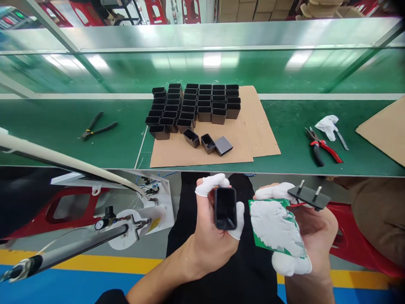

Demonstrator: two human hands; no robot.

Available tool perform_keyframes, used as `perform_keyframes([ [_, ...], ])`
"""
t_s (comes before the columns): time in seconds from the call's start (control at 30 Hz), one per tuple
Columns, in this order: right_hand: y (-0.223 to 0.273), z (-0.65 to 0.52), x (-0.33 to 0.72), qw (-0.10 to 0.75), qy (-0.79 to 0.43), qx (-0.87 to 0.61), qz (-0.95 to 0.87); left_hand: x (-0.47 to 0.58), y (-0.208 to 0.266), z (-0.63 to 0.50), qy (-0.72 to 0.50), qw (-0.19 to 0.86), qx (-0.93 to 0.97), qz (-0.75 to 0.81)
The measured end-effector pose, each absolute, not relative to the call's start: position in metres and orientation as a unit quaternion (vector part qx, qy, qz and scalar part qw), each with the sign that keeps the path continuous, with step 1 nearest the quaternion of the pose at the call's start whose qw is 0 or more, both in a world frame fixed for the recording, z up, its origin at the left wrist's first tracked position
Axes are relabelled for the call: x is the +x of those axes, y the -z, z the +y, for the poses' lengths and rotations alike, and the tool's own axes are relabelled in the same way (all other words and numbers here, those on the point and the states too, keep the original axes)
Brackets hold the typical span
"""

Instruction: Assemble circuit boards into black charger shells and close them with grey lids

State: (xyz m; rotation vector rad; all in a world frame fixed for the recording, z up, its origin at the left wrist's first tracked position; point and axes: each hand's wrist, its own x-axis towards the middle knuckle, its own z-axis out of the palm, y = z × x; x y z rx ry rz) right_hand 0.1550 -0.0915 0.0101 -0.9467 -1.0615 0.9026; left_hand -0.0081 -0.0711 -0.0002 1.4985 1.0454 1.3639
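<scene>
My left hand (pixel 209 236), with white finger cots on some fingers, is closed round a small black plastic case (pixel 225 209) whose open end faces me. To its right, my right hand (pixel 311 236) grips a green circuit board (pixel 260 241) by its edges; white paste covers most of the board's face. A black plug plate (pixel 308 197) with two metal prongs hangs at the board's upper right, joined by a red wire. White cots cover fingers of this hand too. The case and the board are held apart, in front of the bench edge.
Several black cases (pixel 190 103) stand in rows on a cardboard sheet (pixel 202 156), three others nearer me. Cutting pliers (pixel 95 126) lie left; red-handled pliers (pixel 321 145), tweezers (pixel 342 140) and a white wipe (pixel 327 126) right. A metal arm (pixel 85 245) juts in at lower left.
</scene>
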Motion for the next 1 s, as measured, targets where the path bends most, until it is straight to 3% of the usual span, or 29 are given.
perform_keyframes([
  [0.1,-0.014,-0.087,0.153,0.701,-0.386,-0.369,-0.473,-0.012,-0.003,-0.071,-0.508,0.405,0.645,0.402],
  [0.43,-0.023,-0.086,0.161,0.689,-0.387,-0.357,-0.498,-0.015,-0.008,-0.069,-0.489,0.376,0.696,0.369],
  [0.83,-0.021,-0.088,0.16,0.681,-0.384,-0.418,-0.464,-0.012,-0.013,-0.073,-0.468,0.483,0.637,0.377],
  [1.0,-0.009,-0.083,0.154,0.677,-0.448,-0.454,-0.366,-0.007,-0.011,-0.07,-0.483,0.479,0.632,0.371],
])
